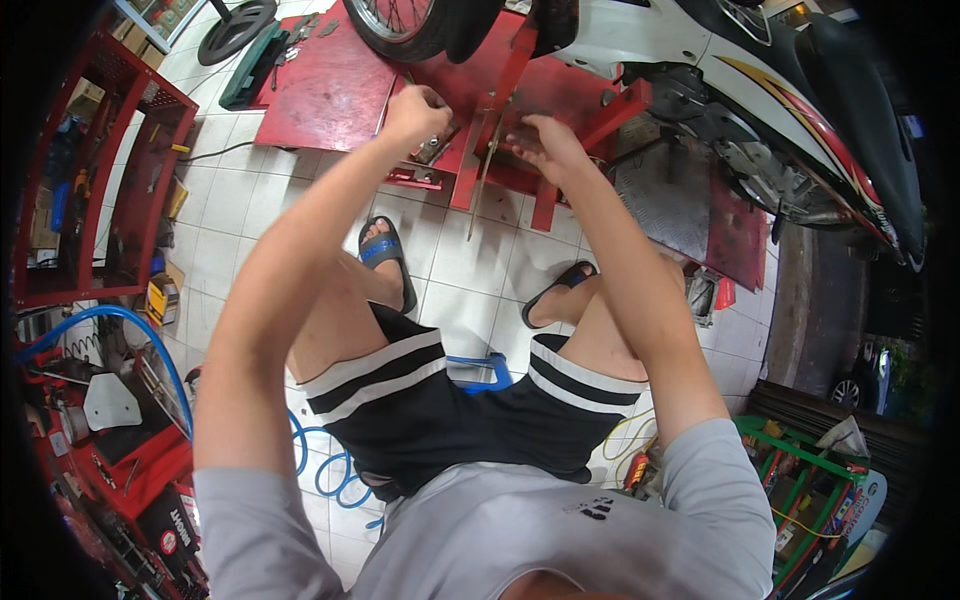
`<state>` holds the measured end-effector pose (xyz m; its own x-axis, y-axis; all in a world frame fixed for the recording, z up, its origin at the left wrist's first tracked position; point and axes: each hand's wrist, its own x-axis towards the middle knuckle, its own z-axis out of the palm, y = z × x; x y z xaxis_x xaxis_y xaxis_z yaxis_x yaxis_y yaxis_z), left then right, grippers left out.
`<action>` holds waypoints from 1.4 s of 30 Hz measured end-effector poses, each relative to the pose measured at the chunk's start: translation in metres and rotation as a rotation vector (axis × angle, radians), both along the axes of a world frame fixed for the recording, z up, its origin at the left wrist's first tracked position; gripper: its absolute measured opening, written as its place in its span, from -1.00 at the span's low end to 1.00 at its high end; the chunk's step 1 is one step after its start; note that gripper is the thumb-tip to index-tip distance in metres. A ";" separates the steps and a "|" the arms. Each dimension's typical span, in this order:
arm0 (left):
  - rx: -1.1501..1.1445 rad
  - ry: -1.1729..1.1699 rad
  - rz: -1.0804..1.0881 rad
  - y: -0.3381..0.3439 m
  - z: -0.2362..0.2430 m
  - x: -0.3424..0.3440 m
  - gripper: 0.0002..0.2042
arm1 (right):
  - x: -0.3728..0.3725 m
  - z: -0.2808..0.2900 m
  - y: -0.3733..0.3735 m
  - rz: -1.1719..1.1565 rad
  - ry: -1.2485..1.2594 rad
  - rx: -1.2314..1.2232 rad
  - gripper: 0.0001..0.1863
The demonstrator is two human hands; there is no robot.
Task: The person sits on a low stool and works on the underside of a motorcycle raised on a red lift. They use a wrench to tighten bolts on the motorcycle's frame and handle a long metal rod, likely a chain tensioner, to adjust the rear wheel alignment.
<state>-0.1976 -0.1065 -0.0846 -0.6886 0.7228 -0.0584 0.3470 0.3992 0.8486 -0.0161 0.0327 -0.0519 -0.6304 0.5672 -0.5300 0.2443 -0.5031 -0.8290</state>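
My left hand [418,115] is over the red lift platform [325,105], its fingers curled together. Whatever they hold, if anything, is too small to make out. Just below that hand lie small metal parts [432,148] at the platform's edge. To the right, my right hand [550,148] is held with its fingers apart and nothing visible in them. Between the hands stands a red metal stand [498,90] with splayed legs. A thin brownish rod or strip [484,180] slants down along it.
A white motorcycle [660,40] stands on the platform, with a spoked wheel [400,20] at its left. Left are a red shelf rack [130,190], a tire [237,32] and a blue air hose [172,350]. A green rack [800,450] is at lower right.
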 end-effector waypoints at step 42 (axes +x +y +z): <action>-0.217 -0.314 -0.450 0.076 -0.035 -0.010 -0.63 | -0.026 0.010 0.008 0.166 0.001 0.093 -0.45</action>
